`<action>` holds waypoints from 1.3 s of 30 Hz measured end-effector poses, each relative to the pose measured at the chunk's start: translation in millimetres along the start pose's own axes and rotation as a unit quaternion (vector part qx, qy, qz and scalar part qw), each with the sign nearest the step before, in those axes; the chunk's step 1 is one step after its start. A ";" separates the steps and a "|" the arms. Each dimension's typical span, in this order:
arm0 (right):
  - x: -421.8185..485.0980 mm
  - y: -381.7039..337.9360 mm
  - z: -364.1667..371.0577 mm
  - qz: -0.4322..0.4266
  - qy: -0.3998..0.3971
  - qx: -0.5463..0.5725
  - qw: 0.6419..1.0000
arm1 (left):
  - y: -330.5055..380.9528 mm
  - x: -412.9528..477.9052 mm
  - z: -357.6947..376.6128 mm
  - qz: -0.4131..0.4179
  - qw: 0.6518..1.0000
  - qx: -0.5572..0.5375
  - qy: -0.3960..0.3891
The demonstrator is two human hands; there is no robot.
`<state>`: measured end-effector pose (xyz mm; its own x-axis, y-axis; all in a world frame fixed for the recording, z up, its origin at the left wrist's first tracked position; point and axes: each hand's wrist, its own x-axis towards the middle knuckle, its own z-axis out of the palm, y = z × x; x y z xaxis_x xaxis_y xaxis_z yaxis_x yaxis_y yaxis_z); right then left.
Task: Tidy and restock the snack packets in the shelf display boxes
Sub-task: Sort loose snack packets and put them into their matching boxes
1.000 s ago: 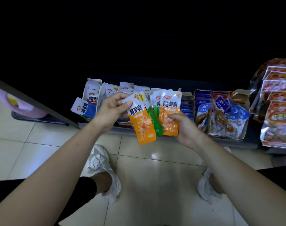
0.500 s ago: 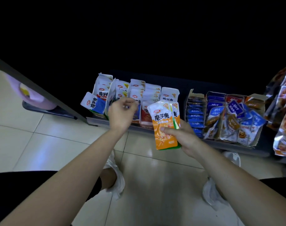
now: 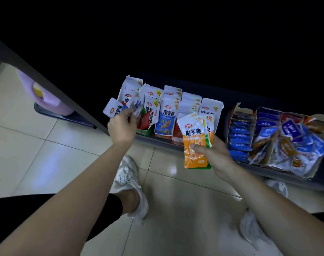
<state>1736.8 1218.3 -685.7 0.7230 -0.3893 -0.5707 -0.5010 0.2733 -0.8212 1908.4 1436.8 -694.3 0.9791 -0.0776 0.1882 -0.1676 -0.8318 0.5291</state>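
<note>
My right hand (image 3: pixel 213 156) grips a small stack of snack packets, an orange packet (image 3: pixel 193 139) in front and a green one behind it, held upright in front of the low shelf. My left hand (image 3: pixel 122 124) reaches to the leftmost display box (image 3: pixel 144 131), its fingers curled at a blue-and-white packet (image 3: pixel 114 110) that leans out of the box's left side. The view is blurred there, so the hold itself is unclear. Further boxes hold upright white, blue and red packets (image 3: pixel 166 119).
Torn cardboard boxes with dark blue packets (image 3: pixel 239 133) and blue-brown packets (image 3: pixel 290 145) stand to the right on the same grey shelf ledge (image 3: pixel 163 140). A dark slanted shelf post (image 3: pixel 46 84) and a purple object (image 3: pixel 46 97) lie left. My white shoes (image 3: pixel 131 183) stand on the tiled floor.
My left hand let go of the fanned packets and moved left to the leftmost box. My right hand gathered the orange and green packets into a stack. The view swung left.
</note>
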 end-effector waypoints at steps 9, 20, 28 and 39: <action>3.8 -6.2 12.1 -0.027 0.039 0.015 0.999 | -17.8 3.8 -7.1 -0.073 0.994 -0.077 0.008; -7.0 -3.9 -11.0 -0.021 0.051 0.029 0.998 | 21.7 -7.1 34.6 0.197 0.941 0.258 -0.094; -0.7 -2.3 -27.8 -0.024 0.098 0.055 0.993 | 26.2 11.3 5.8 0.233 0.944 0.230 0.033; 0.7 -4.8 -54.4 -0.039 0.143 0.089 0.985 | 79.7 -19.9 -8.2 0.244 0.952 -0.174 -0.070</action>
<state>1713.8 1168.9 -682.2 0.5798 -0.6405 -0.5036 -0.3393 0.3722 -0.8639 1874.5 1376.6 -649.1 0.7772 -0.4994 0.3829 -0.6098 -0.4476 0.6540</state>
